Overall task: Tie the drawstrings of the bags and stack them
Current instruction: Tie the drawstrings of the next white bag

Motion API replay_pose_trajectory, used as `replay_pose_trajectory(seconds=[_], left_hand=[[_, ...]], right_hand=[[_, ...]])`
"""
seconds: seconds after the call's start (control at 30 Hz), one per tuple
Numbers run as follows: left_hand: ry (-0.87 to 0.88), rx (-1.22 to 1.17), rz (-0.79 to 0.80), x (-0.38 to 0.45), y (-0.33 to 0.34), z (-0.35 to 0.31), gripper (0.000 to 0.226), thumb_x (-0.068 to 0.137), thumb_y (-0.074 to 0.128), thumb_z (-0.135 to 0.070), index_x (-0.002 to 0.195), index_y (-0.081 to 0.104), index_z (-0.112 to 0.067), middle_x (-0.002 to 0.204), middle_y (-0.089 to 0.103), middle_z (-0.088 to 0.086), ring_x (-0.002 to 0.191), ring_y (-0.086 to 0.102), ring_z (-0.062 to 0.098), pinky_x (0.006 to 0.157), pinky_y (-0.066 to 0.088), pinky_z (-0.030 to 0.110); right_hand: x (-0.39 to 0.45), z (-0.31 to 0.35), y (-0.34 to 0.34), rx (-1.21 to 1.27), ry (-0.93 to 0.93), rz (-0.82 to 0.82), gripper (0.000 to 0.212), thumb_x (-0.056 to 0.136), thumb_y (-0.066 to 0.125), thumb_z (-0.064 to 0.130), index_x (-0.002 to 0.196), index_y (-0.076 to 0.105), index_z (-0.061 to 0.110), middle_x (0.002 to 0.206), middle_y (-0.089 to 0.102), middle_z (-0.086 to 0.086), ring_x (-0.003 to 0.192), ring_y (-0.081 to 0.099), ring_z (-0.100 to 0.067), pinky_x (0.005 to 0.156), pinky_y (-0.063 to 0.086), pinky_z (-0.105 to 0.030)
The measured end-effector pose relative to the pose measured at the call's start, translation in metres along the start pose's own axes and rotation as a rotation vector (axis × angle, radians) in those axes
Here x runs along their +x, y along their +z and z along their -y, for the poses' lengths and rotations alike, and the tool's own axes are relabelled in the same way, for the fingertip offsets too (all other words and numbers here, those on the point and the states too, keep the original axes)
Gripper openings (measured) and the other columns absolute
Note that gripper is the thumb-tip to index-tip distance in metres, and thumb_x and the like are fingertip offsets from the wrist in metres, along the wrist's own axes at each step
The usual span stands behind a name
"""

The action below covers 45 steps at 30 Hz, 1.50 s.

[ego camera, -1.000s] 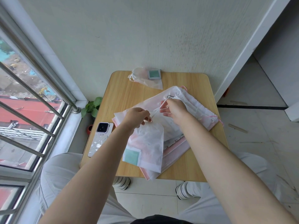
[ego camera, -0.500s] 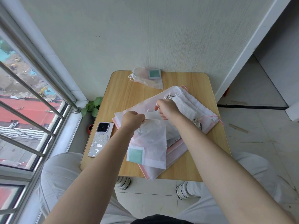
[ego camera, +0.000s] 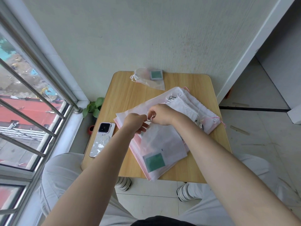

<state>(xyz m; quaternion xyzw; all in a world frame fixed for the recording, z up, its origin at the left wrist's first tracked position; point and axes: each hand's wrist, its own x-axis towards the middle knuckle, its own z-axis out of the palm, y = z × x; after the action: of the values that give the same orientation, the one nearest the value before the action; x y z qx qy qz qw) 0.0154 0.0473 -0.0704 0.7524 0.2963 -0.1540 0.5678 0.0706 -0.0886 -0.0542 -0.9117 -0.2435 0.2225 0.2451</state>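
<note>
Holding the small translucent white drawstring bag (ego camera: 162,149) by its gathered mouth, you have both hands close together above the pile. Your left hand (ego camera: 136,122) has the fingers curled at the neck of this bag, and your right hand (ego camera: 160,115) pinches the thin white drawstring (ego camera: 151,118) just beside it; both grips are narrow and closed on the cord or the cloth. The body of the bag hangs down over the pile, and a green square card (ego camera: 155,162) shows through its near lower corner.

For this step, I think you should keep the mouth fully closed with the left hand while the right hand makes the loop, and pull the knot firmly before you let go, because the cloth looks thin and slippery. Keep the cord short between the two hands, so it does not catch the loose strings of the other bags.

Under it lies the pile of flat white and pink drawstring bags (ego camera: 189,110), spread across the light wooden table (ego camera: 130,95); their mouths and cords point to the far right side. A phone in a pale patterned case (ego camera: 101,141) lies near the left edge of the table, apart from the pile.

At the far edge one translucent bag with a green card, already tied (ego camera: 148,78), lies near the wall; this seems the place for stacking.

No brand or writing can be read on the cards or bags; a small dark mark on the held bag is too small to tell.
</note>
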Motion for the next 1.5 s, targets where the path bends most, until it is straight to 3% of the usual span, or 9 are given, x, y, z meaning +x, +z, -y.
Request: replay_pose_trajectory(seconds=[0.13,0.2,0.37,0.6,0.7,0.8,0.9,1.07,1.5], left_hand=[[0.079,0.113,-0.094,0.006,-0.003,0.004,0.02,0.08,0.058,-0.008,0.1,0.053,-0.007,0.084,0.063,0.006,0.065,0.06,0.019,0.052,0.042,0.026],[0.192,0.156,-0.111,0.006,-0.005,0.004,0.032,0.082,0.055,-0.006,0.113,0.052,-0.011,0.1,0.061,0.003,0.085,0.059,0.02,0.071,0.051,0.033],[0.364,0.328,0.088,0.003,0.0,-0.005,0.032,0.084,0.048,-0.007,0.114,0.058,-0.014,0.106,0.067,0.004,0.098,0.059,0.023,0.09,0.049,0.036],[0.497,0.777,0.093,0.001,-0.004,-0.012,0.013,0.084,0.051,-0.029,0.079,0.063,-0.031,0.078,0.067,-0.015,0.094,0.058,0.014,0.093,0.043,0.035],[0.598,0.847,0.025,-0.004,-0.002,-0.016,0.035,0.085,0.049,-0.031,0.054,0.047,-0.015,0.057,0.048,-0.002,0.072,0.045,0.015,0.076,0.037,0.032],[0.576,0.66,0.05,-0.006,0.0,-0.024,0.038,0.085,0.053,-0.022,0.056,0.03,-0.012,0.054,0.03,0.0,0.055,0.03,0.014,0.057,0.028,0.028],[0.435,0.29,0.2,-0.009,-0.001,-0.028,0.034,0.091,0.056,-0.024,0.062,0.045,-0.011,0.059,0.042,0.0,0.054,0.039,0.014,0.056,0.038,0.029],[0.231,-0.225,0.377,-0.012,-0.001,-0.018,0.016,0.094,0.052,-0.018,0.081,0.059,-0.011,0.078,0.055,0.002,0.055,0.037,0.015,0.055,0.03,0.026],[0.036,-0.637,0.493,-0.006,0.001,-0.004,0.029,0.092,0.048,-0.014,0.072,0.069,-0.01,0.103,0.067,0.008,0.044,0.027,0.01,0.046,0.023,0.019]], right_hand=[[-0.001,-0.003,0.002,0.041,-0.003,-0.01,0.019,0.085,0.057,0.007,0.092,0.066,0.021,0.096,0.063,0.003,0.09,0.06,-0.014,0.076,0.048,-0.024],[-0.002,-0.005,0.001,0.067,-0.001,-0.025,0.019,0.085,0.056,0.006,0.093,0.066,0.021,0.099,0.064,0.002,0.09,0.06,-0.014,0.076,0.047,-0.024],[0.0,-0.007,0.0,0.22,0.017,-0.093,0.013,0.085,0.064,0.009,0.091,0.065,0.021,0.098,0.068,-0.001,0.094,0.064,-0.018,0.084,0.054,-0.034],[-0.001,-0.011,-0.008,0.414,0.036,-0.223,0.013,0.083,0.063,0.011,0.083,0.063,0.024,0.094,0.067,0.0,0.096,0.063,-0.017,0.082,0.051,-0.03],[-0.002,-0.01,-0.011,0.481,0.07,-0.256,0.014,0.081,0.059,0.01,0.085,0.064,0.022,0.097,0.068,-0.003,0.097,0.063,-0.016,0.084,0.051,-0.03],[-0.005,-0.007,-0.013,0.588,0.111,-0.261,0.018,0.083,0.05,0.007,0.091,0.065,0.015,0.084,0.067,-0.002,0.087,0.064,-0.014,0.086,0.05,-0.028],[-0.005,-0.008,-0.011,0.642,0.136,-0.266,0.021,0.084,0.048,0.009,0.096,0.065,0.01,0.082,0.066,-0.001,0.08,0.062,-0.013,0.084,0.05,-0.029],[-0.005,-0.013,-0.004,0.642,0.175,-0.281,0.024,0.084,0.045,0.004,0.097,0.064,0.01,0.076,0.058,0.002,0.074,0.056,-0.011,0.073,0.046,-0.025],[0.002,-0.022,0.007,0.697,0.246,-0.253,0.026,0.082,0.041,0.003,0.093,0.064,0.009,0.074,0.063,-0.002,0.074,0.057,-0.013,0.074,0.044,-0.024]])
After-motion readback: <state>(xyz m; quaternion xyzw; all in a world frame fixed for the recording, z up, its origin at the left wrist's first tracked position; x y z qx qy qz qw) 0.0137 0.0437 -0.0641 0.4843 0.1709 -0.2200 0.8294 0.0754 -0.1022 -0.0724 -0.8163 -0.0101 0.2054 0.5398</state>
